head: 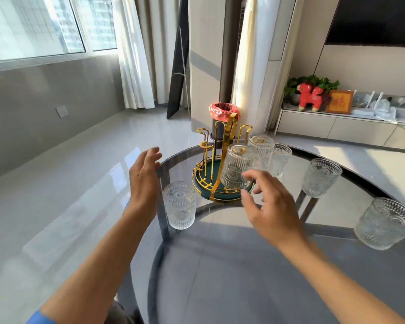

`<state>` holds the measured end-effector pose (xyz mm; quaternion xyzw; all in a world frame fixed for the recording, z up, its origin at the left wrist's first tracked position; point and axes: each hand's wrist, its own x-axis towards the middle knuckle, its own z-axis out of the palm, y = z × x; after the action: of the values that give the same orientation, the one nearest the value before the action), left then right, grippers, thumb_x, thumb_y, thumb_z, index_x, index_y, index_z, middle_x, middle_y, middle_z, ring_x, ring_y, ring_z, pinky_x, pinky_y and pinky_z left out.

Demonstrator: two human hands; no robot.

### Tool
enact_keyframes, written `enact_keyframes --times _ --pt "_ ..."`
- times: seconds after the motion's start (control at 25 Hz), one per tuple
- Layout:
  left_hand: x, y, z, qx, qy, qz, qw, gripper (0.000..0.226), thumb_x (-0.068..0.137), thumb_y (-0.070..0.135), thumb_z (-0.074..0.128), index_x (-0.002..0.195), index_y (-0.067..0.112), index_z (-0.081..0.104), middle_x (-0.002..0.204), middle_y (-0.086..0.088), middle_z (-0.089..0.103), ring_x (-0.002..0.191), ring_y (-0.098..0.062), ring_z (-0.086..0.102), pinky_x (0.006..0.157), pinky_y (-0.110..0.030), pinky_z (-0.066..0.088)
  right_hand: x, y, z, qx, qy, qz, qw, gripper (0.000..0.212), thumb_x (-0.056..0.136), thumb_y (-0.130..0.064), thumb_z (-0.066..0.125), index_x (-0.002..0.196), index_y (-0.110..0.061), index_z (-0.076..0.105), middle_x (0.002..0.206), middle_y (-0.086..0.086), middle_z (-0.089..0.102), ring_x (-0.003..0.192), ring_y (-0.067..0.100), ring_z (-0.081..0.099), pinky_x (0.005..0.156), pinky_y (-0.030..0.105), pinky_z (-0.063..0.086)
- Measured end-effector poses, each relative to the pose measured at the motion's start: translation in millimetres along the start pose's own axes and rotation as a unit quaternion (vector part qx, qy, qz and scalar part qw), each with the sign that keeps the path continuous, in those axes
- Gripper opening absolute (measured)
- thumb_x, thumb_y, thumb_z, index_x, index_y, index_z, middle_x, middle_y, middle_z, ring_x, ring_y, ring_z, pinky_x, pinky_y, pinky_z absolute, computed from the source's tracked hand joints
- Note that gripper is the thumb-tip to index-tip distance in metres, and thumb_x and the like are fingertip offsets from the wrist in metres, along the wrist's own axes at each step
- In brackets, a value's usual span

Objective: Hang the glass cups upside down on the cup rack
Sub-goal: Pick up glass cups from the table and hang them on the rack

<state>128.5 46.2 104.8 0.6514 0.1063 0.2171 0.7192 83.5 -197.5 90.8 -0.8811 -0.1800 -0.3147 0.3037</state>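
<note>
Just right of the open, empty left hand (143, 176) an upright glass cup (179, 205) is found on the tabletop (243, 265), farther from the open, empty right hand (270, 206) near the cup rack (222, 160).

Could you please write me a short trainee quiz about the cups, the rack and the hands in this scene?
1. True or false: the left hand holds a glass in its grip.
2. The cup nearest the left hand is: A. upright on the table; B. upside down on a peg; C. lying on its side.
3. Fill in: the rack stands on a dark ___ tray.

Key: 1. False, it is open and empty. 2. A. 3. green.
</note>
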Motion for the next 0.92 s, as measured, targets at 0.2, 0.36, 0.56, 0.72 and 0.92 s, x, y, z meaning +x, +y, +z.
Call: enact_keyframes --times 0.2,0.36,0.56,0.72,0.92 --pt "-5 -13 -27 0.023 0.019 -0.132 0.991 0.027 0.097 0.037 0.042 0.107 0.019 0.061 0.115 -0.008 0.064 0.095 -0.022 0.057 0.078 -0.037 0.041 4 -63 68 0.045 -0.237 0.097 0.966 0.087 0.076 -0.042 0.07 0.148 -0.026 0.022 0.155 -0.002 0.032 0.135 0.025 0.037 0.107 0.038 0.036" --pt "-8 -21 -33 0.088 -0.064 -0.228 0.967 0.026 0.095 0.034 0.047 0.106 0.017 0.064 0.102 -0.005 0.066 0.088 -0.023 0.062 0.073 -0.034 0.045 22 -86 105 -0.022 -0.29 0.1 0.952 0.095 0.076 -0.051 0.068 0.15 -0.027 0.013 0.156 0.004 0.027 0.132 0.034 0.04 0.1 0.047 0.042" --pt "-4 -21 -42 0.27 -0.147 -0.158 0.938 0.032 0.097 0.034 0.046 0.089 0.01 0.066 0.094 -0.013 0.067 0.073 -0.022 0.056 0.065 -0.031 0.041 32 -83 105 -0.041 -0.256 0.128 0.957 0.082 0.067 -0.058 0.07 0.136 -0.02 0.046 0.131 0.006 0.046 0.114 0.028 0.054 0.085 0.037 0.047" --pt "-7 -11 -40 0.174 -0.185 -0.246 0.935 0.036 0.089 0.058 0.052 0.096 0.026 0.067 0.088 -0.003 0.074 0.071 -0.023 0.072 0.062 -0.031 0.058 35 -75 88 0.17 -0.108 0.213 0.956 0.069 0.056 -0.054 0.08 0.114 -0.025 0.057 0.11 -0.003 0.053 0.097 0.012 0.054 0.078 0.026 0.045" --pt "-3 1 -35 -0.158 -0.219 -0.286 0.919 0.037 0.082 0.038 0.069 0.113 0.016 0.065 0.108 -0.014 0.075 0.097 -0.038 0.072 0.073 -0.04 0.061 53 -70 64 0.293 -0.087 0.16 0.938 0.07 0.055 -0.061 0.077 0.114 -0.032 0.053 0.113 -0.012 0.053 0.099 0.0 0.054 0.077 0.021 0.047"
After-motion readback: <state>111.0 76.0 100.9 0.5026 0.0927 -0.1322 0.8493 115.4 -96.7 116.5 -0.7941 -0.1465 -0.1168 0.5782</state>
